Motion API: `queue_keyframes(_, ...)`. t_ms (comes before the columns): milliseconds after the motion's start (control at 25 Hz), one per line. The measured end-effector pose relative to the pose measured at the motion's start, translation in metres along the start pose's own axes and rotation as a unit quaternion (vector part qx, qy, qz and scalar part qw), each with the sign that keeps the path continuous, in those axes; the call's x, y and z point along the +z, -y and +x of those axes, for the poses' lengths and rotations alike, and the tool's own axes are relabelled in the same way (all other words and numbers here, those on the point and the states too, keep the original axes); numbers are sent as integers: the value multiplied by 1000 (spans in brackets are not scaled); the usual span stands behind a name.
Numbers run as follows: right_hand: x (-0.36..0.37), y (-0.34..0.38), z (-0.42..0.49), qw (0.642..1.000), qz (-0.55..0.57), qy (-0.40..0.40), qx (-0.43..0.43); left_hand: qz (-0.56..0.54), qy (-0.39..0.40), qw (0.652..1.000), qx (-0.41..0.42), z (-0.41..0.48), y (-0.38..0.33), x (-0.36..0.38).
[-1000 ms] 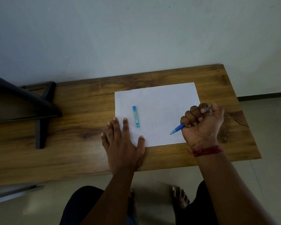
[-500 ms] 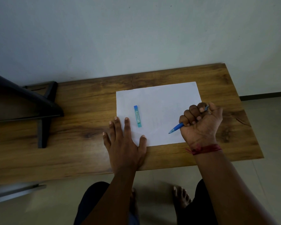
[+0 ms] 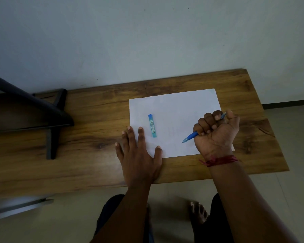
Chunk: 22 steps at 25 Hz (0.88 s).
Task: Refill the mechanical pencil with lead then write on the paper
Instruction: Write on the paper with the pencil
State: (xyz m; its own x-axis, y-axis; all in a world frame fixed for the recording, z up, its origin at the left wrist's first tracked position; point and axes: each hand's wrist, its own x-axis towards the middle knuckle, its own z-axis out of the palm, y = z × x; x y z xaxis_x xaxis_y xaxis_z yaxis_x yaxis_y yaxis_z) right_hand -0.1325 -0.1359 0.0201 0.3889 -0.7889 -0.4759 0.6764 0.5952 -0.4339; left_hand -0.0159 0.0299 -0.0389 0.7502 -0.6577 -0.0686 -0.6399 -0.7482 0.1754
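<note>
nothing shifted; right hand (image 3: 216,132) fists pencil (image 3: 191,136), left hand (image 3: 139,153) flat on paper (image 3: 175,109)

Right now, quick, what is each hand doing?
Left hand: open, lying flat on the corner of the paper, holding nothing.
Right hand: closed in a fist around the blue mechanical pencil.

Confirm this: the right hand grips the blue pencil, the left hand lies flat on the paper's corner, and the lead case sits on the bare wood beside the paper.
Wrong on one count: the head view shows the lead case lying on the paper itself, not on bare wood. The rest holds: the right hand grips the blue pencil, and the left hand lies flat on the paper's corner.
</note>
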Motion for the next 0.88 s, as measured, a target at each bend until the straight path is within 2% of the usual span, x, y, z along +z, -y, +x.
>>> queue_keyframes(880, -4, 9, -3, 1000, -26, 15, -6, -4, 2, 1000, 0, -1, 0, -3)
